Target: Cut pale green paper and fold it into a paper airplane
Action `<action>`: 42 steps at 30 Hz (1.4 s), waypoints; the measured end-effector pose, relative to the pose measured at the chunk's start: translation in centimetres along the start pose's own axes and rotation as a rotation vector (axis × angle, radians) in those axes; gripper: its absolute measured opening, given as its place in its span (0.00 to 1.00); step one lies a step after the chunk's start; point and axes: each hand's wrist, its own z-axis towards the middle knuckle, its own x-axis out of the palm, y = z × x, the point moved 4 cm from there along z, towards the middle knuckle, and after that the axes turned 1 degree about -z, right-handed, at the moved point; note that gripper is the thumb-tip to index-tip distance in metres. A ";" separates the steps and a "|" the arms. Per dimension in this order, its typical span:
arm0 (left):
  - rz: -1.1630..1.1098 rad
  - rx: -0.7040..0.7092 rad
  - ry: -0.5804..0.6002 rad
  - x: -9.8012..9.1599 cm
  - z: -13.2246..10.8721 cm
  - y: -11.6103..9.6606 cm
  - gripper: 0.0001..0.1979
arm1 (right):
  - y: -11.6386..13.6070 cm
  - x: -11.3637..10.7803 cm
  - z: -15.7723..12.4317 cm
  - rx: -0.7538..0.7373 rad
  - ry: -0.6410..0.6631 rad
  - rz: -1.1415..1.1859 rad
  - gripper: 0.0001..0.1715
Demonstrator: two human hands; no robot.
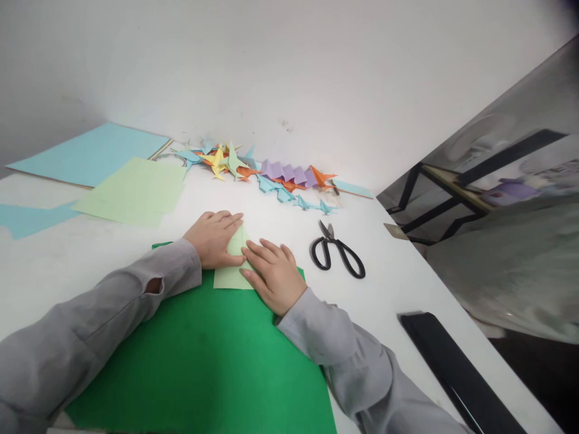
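Observation:
A small light green sheet of paper point(231, 278), folded to a point at its far end, lies on a green mat point(212, 355). My left hand point(213, 238) presses flat on its left side, fingers stretched out toward the right. On the right side rests my right hand point(274, 271), its fingers spread and their tips touching the paper. Both hands cover part of the sheet, so some of its folds are hidden. To the right of my right hand lie black-handled scissors point(337, 247), their blades slightly apart.
Folded paper cranes point(226, 160) and a purple pleated paper strip point(289, 173) sit along the wall. Larger light green sheets point(136, 193) and blue sheets point(90, 154) lie at the left. A long black object point(452, 367) is near the table's right edge.

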 end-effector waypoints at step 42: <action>0.025 0.156 0.009 0.1 -0.7 -0.5 0.27 | -0.6 -1.3 -2.7 0.015 -0.358 0.024 0.16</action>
